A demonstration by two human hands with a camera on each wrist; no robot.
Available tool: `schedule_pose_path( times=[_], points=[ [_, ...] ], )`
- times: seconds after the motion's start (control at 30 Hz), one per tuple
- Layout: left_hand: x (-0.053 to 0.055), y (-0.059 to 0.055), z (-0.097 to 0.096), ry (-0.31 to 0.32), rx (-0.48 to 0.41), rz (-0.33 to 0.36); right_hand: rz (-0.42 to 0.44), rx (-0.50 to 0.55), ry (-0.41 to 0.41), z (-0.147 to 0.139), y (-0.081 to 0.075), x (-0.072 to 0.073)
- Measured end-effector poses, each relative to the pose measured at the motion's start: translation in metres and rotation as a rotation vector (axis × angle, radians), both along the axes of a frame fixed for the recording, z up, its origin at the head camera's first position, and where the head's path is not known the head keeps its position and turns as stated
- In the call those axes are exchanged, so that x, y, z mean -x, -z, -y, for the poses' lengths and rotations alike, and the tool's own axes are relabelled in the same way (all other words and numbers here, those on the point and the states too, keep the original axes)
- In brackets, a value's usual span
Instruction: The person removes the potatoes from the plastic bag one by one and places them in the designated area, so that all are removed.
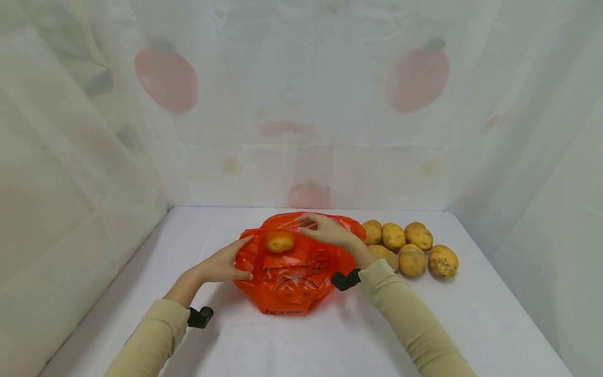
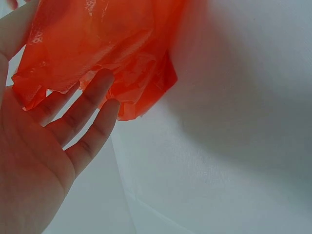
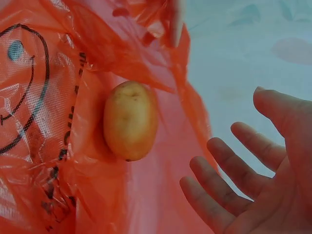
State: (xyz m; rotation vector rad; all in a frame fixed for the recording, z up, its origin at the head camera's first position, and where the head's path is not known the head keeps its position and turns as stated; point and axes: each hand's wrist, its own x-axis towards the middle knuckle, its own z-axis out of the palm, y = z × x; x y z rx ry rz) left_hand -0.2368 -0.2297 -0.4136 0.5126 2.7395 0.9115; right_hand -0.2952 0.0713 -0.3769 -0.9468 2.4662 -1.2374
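A red plastic bag (image 1: 294,301) with black print lies spread on the table, its mouth gaping. One potato (image 1: 280,241) rests inside the opening, and the right wrist view shows this potato (image 3: 130,121) close up on the red plastic. At the bag's left edge is my left hand (image 1: 221,266), thumb and fingers spread apart. Its fingers (image 2: 80,117) are extended alongside the crumpled red plastic in the left wrist view. My right hand (image 1: 327,230) hovers over the far right part of the bag, fingers loosely extended and holding nothing.
Several potatoes (image 1: 412,260) sit in two rows to the right of the bag, the nearest partly hidden behind my right forearm. A white cloth covers the table (image 1: 264,348). Pale curtains (image 1: 301,173) with faded fruit prints surround it at the back and sides.
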Motion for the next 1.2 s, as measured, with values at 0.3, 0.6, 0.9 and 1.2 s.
schedule_pose_path(
  times=[0.3,0.6,0.9,1.2],
  points=[
    [0.000,0.000,0.001,-0.005,0.002,-0.003,0.040,-0.096,0.056,0.012,0.018,0.010],
    [-0.002,-0.001,-0.002,-0.005,0.010,-0.006,0.086,-0.164,0.140,0.021,0.039,0.017],
    [-0.003,-0.003,-0.002,-0.001,0.018,-0.012,0.164,-0.012,0.235,0.029,0.055,0.019],
    [-0.004,-0.001,-0.001,-0.001,0.014,-0.002,0.181,-0.006,0.318,0.041,0.060,0.016]
  ],
)
